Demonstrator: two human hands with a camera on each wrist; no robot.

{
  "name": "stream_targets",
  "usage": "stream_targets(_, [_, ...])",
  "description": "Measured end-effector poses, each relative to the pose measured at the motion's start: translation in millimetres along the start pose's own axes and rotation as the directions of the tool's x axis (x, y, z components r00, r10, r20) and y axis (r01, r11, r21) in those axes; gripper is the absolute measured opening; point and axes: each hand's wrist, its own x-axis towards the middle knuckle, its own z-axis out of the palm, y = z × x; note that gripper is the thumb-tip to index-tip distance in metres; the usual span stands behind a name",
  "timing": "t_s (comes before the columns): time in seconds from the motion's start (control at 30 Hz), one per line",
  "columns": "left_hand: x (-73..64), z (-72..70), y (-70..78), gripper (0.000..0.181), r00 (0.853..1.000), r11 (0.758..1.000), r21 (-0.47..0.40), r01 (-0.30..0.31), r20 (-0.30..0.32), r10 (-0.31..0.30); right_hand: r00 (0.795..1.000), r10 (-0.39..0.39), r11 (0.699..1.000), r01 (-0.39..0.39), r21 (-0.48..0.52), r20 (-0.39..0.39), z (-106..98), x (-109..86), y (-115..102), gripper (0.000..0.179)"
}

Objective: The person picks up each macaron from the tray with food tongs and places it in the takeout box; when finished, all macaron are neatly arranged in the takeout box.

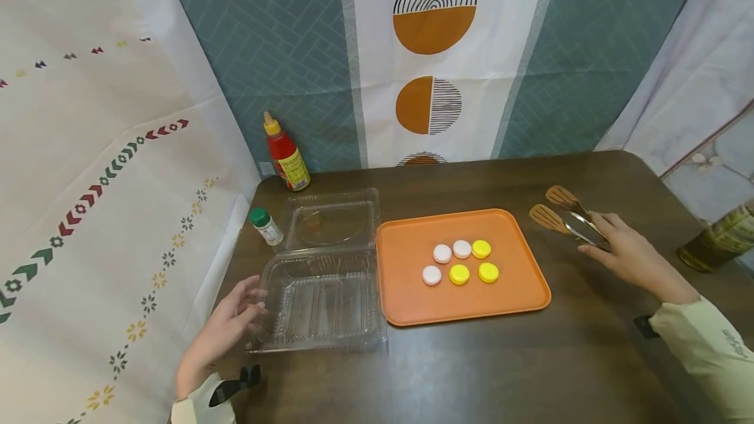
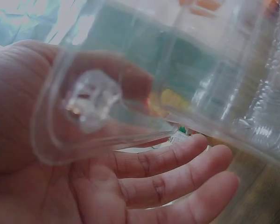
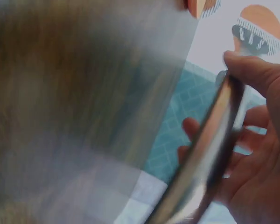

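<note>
In the head view, my right hand (image 1: 627, 254) grips a pair of tongs (image 1: 580, 224) with slotted brown ends spread apart, right of the orange tray. The right wrist view shows the thumb along one shiny tong arm (image 3: 210, 149). My left hand (image 1: 226, 319) is at the left side of a clear plastic clamshell box (image 1: 321, 303), fingers loosely bent, fingertips right at its wall. Up close, the box's transparent corner (image 2: 51, 140) overlaps the left palm and thumb. Three pale pink macarons (image 1: 432, 275) and three yellow macarons (image 1: 459, 274) lie on the orange tray (image 1: 412, 306).
The box's lid (image 1: 330, 221) lies folded back behind its base. A green-capped shaker (image 1: 267, 226) stands left of the lid, with a red sauce bottle (image 1: 287, 156) at the back. Far right is a dark bottle (image 1: 718, 237). Curtains border the brown table (image 1: 448, 371).
</note>
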Motion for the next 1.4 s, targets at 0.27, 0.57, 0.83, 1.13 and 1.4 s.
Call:
stream_targets(0.27, [2.8,2.1,1.2,0.062,1.0,0.999,-0.047,-0.006,-0.009,0.005,0.989,-0.098,0.995,0.097,-0.018,-0.107,7,4.7,-16,0.069])
stream_targets(0.57, [3.4,3.8,0.1,0.061,1.0,0.996,-0.084,0.022,0.002,-0.022,0.981,-0.179,0.983,0.177,-0.039,-0.073,18,6.1,-34,0.057])
stream_targets(0.83, [0.5,3.8,-1.6,0.057,0.999,0.996,-0.079,0.052,0.017,-0.051,0.974,-0.227,0.97,0.225,-0.095,-0.002,25,9.6,-43,0.048])
stream_targets(1.13, [-5.6,0.6,-1.8,0.054,0.999,0.998,-0.022,0.052,0.004,-0.052,0.981,-0.174,0.977,0.183,-0.108,0.088,31,21.6,-51,0.047])
stream_targets(1.4, [-2.1,1.5,-3.3,0.055,0.998,0.998,-0.001,0.06,0.029,-0.06,0.978,-0.168,0.98,0.179,-0.089,0.124,33,20.5,-52,0.047])
